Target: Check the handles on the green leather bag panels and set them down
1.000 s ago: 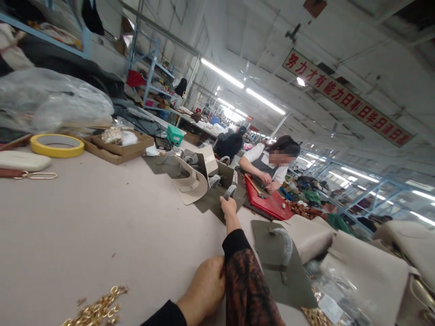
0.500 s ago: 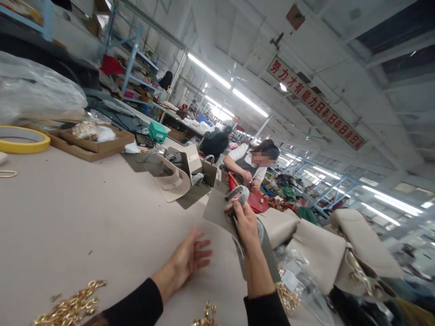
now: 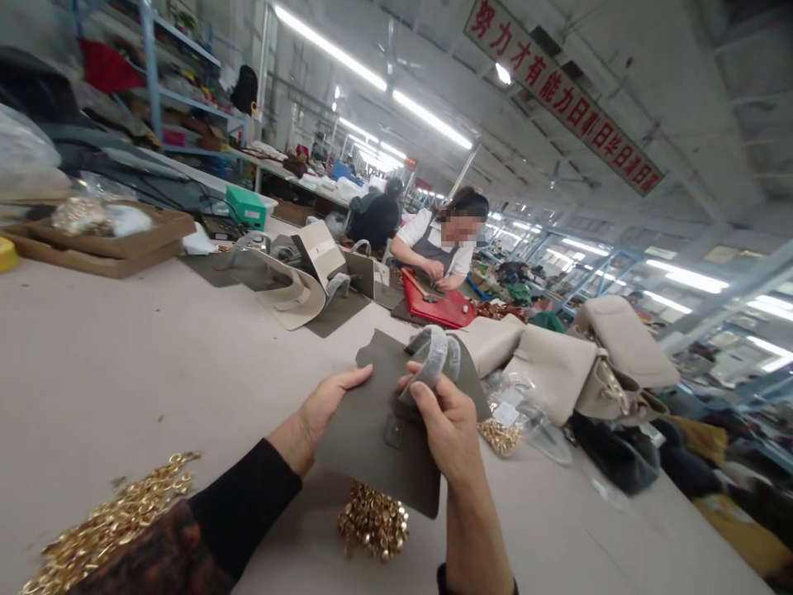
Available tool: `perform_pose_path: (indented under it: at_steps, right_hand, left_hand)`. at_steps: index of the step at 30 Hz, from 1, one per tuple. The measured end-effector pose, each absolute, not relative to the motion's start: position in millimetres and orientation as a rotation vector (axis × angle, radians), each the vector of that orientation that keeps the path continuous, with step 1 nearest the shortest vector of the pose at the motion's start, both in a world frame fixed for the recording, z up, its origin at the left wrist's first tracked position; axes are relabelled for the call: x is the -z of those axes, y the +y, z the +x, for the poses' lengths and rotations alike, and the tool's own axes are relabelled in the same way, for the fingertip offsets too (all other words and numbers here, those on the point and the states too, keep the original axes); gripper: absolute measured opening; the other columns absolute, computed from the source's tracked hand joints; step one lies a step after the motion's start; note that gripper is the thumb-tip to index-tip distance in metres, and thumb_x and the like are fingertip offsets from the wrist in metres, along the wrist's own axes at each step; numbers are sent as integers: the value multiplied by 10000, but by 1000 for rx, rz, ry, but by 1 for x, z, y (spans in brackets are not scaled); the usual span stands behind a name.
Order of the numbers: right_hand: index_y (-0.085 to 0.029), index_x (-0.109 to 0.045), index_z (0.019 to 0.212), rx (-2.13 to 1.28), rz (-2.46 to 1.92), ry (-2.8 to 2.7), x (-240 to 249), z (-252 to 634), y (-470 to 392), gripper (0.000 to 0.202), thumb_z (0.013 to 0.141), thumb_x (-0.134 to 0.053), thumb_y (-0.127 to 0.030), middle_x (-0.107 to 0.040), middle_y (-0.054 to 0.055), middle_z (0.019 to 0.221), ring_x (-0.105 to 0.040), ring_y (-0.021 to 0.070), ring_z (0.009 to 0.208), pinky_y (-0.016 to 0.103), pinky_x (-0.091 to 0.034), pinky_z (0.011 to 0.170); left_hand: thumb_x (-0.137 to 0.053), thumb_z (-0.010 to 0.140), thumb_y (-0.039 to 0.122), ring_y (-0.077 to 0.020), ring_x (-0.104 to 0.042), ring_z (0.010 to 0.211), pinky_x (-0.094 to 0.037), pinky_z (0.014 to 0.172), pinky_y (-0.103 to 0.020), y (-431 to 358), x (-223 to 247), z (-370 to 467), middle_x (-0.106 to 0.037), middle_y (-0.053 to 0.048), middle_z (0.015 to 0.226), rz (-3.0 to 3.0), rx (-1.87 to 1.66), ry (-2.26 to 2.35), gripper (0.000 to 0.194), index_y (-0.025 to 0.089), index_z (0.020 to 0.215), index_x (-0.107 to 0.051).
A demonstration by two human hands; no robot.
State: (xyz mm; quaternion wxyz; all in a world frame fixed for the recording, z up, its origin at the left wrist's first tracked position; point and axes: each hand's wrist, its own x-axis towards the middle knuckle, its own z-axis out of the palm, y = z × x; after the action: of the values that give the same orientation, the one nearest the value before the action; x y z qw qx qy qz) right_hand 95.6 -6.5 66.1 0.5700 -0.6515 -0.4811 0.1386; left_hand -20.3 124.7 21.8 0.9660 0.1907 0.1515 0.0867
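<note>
The olive panel [image 3: 377, 421] is now up off the table [image 3: 154, 372] above the brass rivets [image 3: 373, 521]; left hand [image 3: 322, 409], free a moment ago, grips its edge; right hand [image 3: 443, 421] pinches the wrapped handle [image 3: 434, 355]; ready for close work.

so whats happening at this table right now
A person holds an olive-green bag panel above the table with both hands. The left hand supports its left edge, and the right hand grips the wrapped handle at its top. Piles of gold rings lie below it. Across the table, a co-worker works on a red piece, beside beige bags.
</note>
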Motion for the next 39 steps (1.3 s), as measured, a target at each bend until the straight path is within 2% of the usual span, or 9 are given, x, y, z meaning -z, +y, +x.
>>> perform_pose_path:
  at_steps: [4, 6, 10, 19, 21, 25, 28, 34, 39]
  right_hand:
    - [-186, -645, 1189, -48, -1483, -916, -68, 122, -10, 440, 879, -572, -491, -633, 79, 1221, -549, 251, 1183, 393, -397, 1044]
    - [-167, -577, 1276, -45, -1500, -750, -65, 136, -9, 553, 843, -606, -510, -581, 104, 1297, -510, 264, 1238, 427, -371, 1075]
    - [-122, -390, 1428, -368, -1495, -598, -54, 145, -3, 862, 716, -747, -452, -529, 159, 1348, -517, 270, 1240, 392, -447, 1025]
    - [-134, -318, 1456, -680, -1181, -415, -62, 123, 4, 1049, 561, -856, -238, -566, 127, 1318, -623, 270, 1102, 332, -573, 872]
    - [-139, -374, 1421, -700, -1142, -440, -65, 122, 3, 994, 557, -856, -232, -607, 113, 1267, -653, 260, 1040, 322, -583, 839]
    - [-155, -589, 1190, -773, -1125, -537, -66, 121, 1, 649, 601, -832, -281, -683, 96, 1126, -693, 265, 894, 362, -594, 763]
    - [-151, -631, 1037, -774, -1152, -569, -64, 121, 0, 487, 620, -827, -307, -724, 85, 959, -699, 254, 772, 373, -592, 710]
    - [-204, -615, 1105, -732, -1105, -649, -64, 120, -4, 485, 660, -797, -263, -704, 57, 1060, -684, 231, 871, 339, -575, 761]
    - [-219, -620, 1107, -810, -1074, -717, -64, 122, -10, 445, 690, -775, -210, -706, 47, 1049, -681, 204, 866, 296, -562, 761]
  left_hand:
    - [-351, 1010, 319, -325, -686, 823, -545, 808, -455, 122, -29, -22, -692, -193, 917, 322, -210, 351, 457, -19, 1279, -501]
    - [-352, 1012, 315, -326, -687, 824, -549, 810, -462, 122, -32, -23, -694, -190, 905, 310, -231, 369, 455, -20, 1282, -500]
    - [-357, 1009, 305, -334, -688, 813, -551, 808, -492, 122, -32, -25, -694, -190, 907, 318, -262, 384, 445, -9, 1290, -500]
    - [-380, 989, 333, -386, -665, 887, -524, 832, -561, 121, -29, -26, -680, -216, 962, 335, -241, 335, 481, -8, 1314, -479]
    - [-384, 986, 324, -379, -668, 883, -528, 834, -543, 120, -29, -27, -683, -212, 953, 342, -246, 317, 471, -5, 1305, -492]
    - [-417, 974, 324, -354, -677, 866, -532, 844, -506, 118, -29, -28, -689, -197, 950, 352, -238, 271, 458, 7, 1291, -514]
    - [-438, 964, 325, -351, -680, 860, -534, 842, -505, 118, -27, -28, -692, -190, 959, 358, -207, 256, 457, 16, 1291, -518]
    - [-434, 960, 323, -342, -672, 906, -517, 882, -490, 120, -22, -27, -689, -196, 974, 332, -177, 232, 441, 6, 1240, -559]
    - [-416, 957, 239, -316, -677, 897, -520, 896, -453, 119, -23, -27, -696, -190, 933, 329, -244, 119, 352, 6, 1040, -667]
